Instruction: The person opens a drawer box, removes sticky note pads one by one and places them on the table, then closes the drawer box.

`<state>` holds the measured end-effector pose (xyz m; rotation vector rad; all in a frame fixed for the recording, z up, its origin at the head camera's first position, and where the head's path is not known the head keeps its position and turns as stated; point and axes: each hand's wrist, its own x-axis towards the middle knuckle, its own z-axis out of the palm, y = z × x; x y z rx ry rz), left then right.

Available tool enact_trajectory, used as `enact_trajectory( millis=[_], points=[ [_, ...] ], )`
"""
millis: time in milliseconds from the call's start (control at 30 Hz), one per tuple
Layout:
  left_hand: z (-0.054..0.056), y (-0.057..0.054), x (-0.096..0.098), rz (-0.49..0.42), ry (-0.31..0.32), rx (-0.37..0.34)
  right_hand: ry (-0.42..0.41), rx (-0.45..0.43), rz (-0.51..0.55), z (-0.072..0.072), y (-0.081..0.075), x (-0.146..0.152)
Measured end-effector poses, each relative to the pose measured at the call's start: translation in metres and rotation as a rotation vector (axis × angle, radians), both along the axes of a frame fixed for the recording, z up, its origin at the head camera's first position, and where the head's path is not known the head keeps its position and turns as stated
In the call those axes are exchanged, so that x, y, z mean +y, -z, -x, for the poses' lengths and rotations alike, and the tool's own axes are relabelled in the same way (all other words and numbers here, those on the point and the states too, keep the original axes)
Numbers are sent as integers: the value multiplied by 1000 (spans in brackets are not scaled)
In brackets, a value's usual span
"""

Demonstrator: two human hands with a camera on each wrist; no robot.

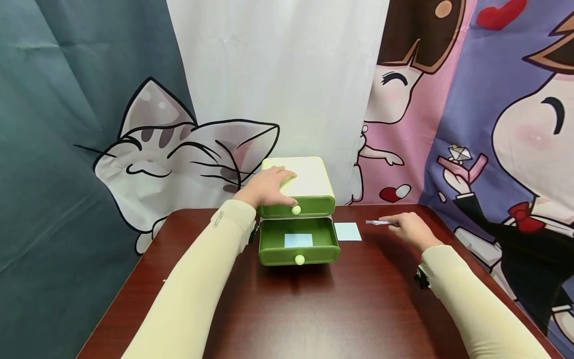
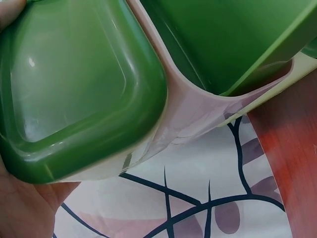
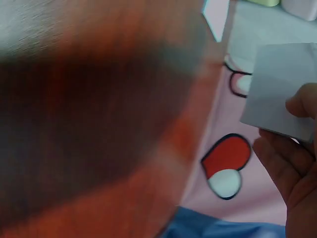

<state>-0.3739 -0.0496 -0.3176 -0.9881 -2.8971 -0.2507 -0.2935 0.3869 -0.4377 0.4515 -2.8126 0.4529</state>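
Note:
A small green-and-cream two-drawer box (image 1: 309, 177) stands on the table, its upper drawer (image 1: 314, 206) closed and its lower drawer (image 1: 299, 254) pulled out. Inside the lower one lies a pale blue paper note (image 1: 298, 240). My left hand (image 1: 268, 188) grips the box's upper left part, fingers over the top and thumb across the front near the upper knob (image 1: 296, 210). To the right of the box, my right hand (image 1: 411, 230) pinches a square paper note (image 3: 282, 84), thumb on its face. Another pale blue note (image 1: 348, 231) lies on the table between the box and my right hand.
The dark red-brown table (image 1: 350, 309) reaches back to a printed cloth backdrop (image 1: 287, 75) with cartoon figures. Its right edge runs beyond my right forearm. The open drawer juts toward me.

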Motion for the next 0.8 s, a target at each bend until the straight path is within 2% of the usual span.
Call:
enact_trajectory(
  millis=[233, 500, 800],
  points=[
    [1, 5, -1, -17, -3, -12, -5, 11, -61, 2, 27, 11],
    [0, 3, 0, -18, 5, -4, -42, -3, -111, -3, 47, 15],
    [-2, 1, 0, -29, 8, 3, -64, -107, -131, -3, 59, 17]
  ],
)
